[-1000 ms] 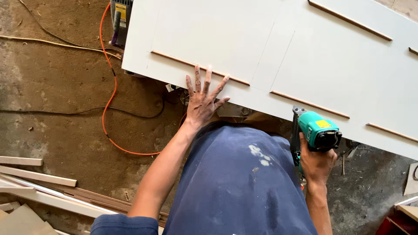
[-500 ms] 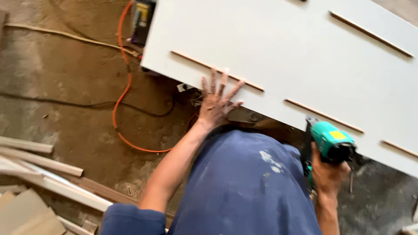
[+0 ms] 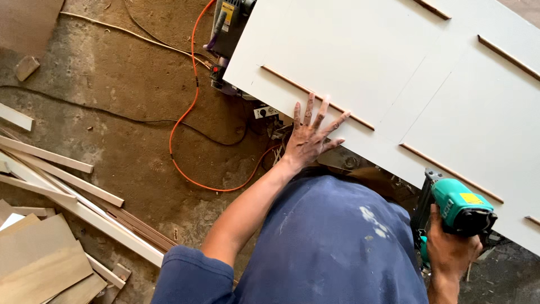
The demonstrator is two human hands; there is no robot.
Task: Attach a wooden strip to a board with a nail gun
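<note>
Head view: left hand (image 3: 308, 141), fingers splayed and grasping nothing, pressed flat on the near edge of a large white slotted panel (image 3: 394, 73); right hand (image 3: 450, 253), at five o'clock, clenched around a teal pneumatic nail gun (image 3: 458, 205) beside that edge. Risk: orange hose (image 3: 194, 84), at ten o'clock, could snag a foot; a slip might fire the gun off-line.

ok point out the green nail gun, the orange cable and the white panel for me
green nail gun (image 3: 458, 205), head view, on its green body above the right hand.
orange cable (image 3: 194, 101), head view, on the stretch running down the dirt floor.
white panel (image 3: 349, 50), head view, on a bare part of its face.
</note>
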